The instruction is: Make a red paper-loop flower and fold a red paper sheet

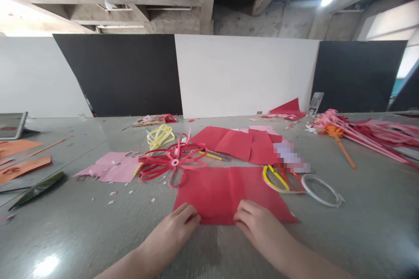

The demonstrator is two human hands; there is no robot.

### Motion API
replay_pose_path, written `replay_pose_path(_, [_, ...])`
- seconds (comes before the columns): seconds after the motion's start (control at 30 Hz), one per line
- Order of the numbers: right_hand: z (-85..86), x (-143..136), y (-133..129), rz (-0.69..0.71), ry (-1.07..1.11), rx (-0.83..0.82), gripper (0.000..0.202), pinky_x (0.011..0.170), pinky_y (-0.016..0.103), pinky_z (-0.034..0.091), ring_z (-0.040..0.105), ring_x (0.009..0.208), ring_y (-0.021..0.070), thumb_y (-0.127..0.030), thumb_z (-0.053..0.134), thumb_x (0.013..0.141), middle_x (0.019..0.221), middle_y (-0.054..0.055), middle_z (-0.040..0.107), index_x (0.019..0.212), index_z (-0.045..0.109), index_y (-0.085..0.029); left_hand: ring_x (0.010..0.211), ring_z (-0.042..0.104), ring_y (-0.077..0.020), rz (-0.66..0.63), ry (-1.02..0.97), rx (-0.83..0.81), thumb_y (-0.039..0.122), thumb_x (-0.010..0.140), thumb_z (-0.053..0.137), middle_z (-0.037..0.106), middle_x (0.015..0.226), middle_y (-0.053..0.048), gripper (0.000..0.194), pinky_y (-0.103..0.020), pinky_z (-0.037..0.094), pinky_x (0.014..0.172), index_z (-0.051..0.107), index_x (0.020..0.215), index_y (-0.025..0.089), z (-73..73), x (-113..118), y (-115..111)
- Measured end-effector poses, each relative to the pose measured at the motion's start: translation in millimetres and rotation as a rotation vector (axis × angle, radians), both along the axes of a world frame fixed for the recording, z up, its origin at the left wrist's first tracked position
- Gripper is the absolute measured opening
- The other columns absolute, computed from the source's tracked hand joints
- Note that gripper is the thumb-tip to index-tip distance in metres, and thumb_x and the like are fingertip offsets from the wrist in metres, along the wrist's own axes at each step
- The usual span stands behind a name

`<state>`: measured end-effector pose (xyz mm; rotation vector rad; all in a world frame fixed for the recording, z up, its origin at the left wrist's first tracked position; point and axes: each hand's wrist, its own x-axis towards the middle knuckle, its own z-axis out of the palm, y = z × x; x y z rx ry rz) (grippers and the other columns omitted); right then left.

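A sheet of red paper lies in front of me, with a faint crease running down its middle. At its near edge, my left hand has its fingers curled on the paper near the left corner. My right hand pinches the same edge right of the middle. The fingertips of both hands are partly hidden. Just beyond the sheet is a flower of looped red strips. More red paper lies behind, with a yellow slim tool near it.
Left are pink paper, a green leaf shape, orange paper and scattered scraps. A yellow loop and a white loop lie right. Pink paper strips and an orange flower are farther right. A white panel stands behind.
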<state>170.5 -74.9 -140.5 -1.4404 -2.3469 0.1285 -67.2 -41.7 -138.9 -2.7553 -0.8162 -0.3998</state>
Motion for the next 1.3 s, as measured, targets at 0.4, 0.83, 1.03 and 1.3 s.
replay_pose_path(0.4, [0.9, -1, 0, 0.004, -0.004, -0.022, 0.014, 0.066, 0.026, 0.045, 0.058, 0.073, 0.0146, -0.004, 0.057, 0.077, 0.08, 0.001, 0.058, 0.075, 0.063, -0.017, 0.078, 0.054, -0.0136, 0.047, -0.129, -0.147, 0.013, 0.091, 0.032, 0.055, 0.086, -0.003, 0.025, -0.022, 0.045, 0.067, 0.056, 0.093, 0.019, -1.1, -23, -6])
replay_pose_path(0.83, [4.7, 5, 1, 0.047, 0.133, -0.071, 0.017, 0.066, 0.023, 0.043, 0.056, 0.072, 0.0123, -0.006, 0.054, 0.081, 0.079, 0.0, 0.057, 0.076, 0.065, -0.017, 0.072, 0.056, -0.0115, -0.002, -0.16, -0.203, 0.017, 0.091, 0.033, 0.058, 0.082, -0.002, 0.027, -0.02, 0.045, 0.067, 0.06, 0.096, 0.02, 9.8, -30, 4])
replay_pose_path(1.03, [10.2, 8, 4, 0.12, 0.214, -0.129, 0.019, 0.069, 0.022, 0.042, 0.055, 0.074, 0.0123, -0.008, 0.052, 0.083, 0.078, 0.0, 0.058, 0.076, 0.066, -0.018, 0.081, 0.057, -0.0171, -0.132, -0.011, 0.009, 0.016, 0.093, 0.025, 0.061, 0.084, -0.006, 0.032, -0.03, 0.047, 0.075, 0.057, 0.098, 0.018, 12.3, -33, 9])
replay_pose_path(1.3, [10.6, 15, 13, 0.202, 0.337, -0.169, 0.019, 0.071, 0.022, 0.042, 0.057, 0.074, 0.0114, -0.007, 0.051, 0.082, 0.078, -0.001, 0.061, 0.08, 0.065, -0.019, 0.077, 0.055, -0.0171, -0.029, 0.051, 0.064, 0.008, 0.087, 0.029, 0.057, 0.087, -0.006, 0.029, -0.029, 0.048, 0.071, 0.055, 0.097, 0.017, 8.7, -28, 3])
